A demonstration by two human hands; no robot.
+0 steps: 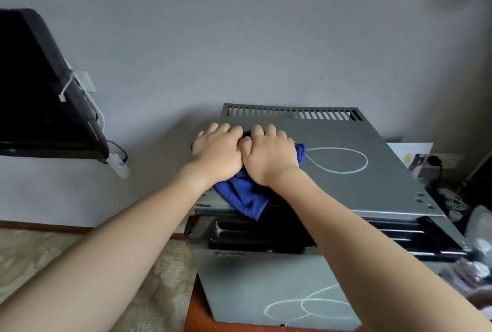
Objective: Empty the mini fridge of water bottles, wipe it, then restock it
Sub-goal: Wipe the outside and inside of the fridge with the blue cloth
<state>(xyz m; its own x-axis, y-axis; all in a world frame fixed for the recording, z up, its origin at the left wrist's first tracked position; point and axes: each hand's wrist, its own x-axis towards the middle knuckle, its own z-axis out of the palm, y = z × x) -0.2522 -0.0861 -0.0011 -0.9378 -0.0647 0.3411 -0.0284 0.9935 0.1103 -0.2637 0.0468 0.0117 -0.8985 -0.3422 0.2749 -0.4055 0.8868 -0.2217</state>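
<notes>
The grey mini fridge [346,182] stands against the wall, and I look down on its top and its front door [255,286]. White looped lines mark both the top and the door. A blue cloth [242,195] lies bunched on the left part of the fridge top, one corner hanging over the front edge. My left hand [217,148] and my right hand [270,153] sit side by side on the cloth, touching each other, and their curled fingers hold it down. I see no water bottles.
A black screen [40,86] with white cables hangs on the wall at the left. Vent slots [292,113] run along the back of the fridge top. Cables, papers and bags crowd the right side [452,198]. Patterned flooring [159,278] lies at the lower left.
</notes>
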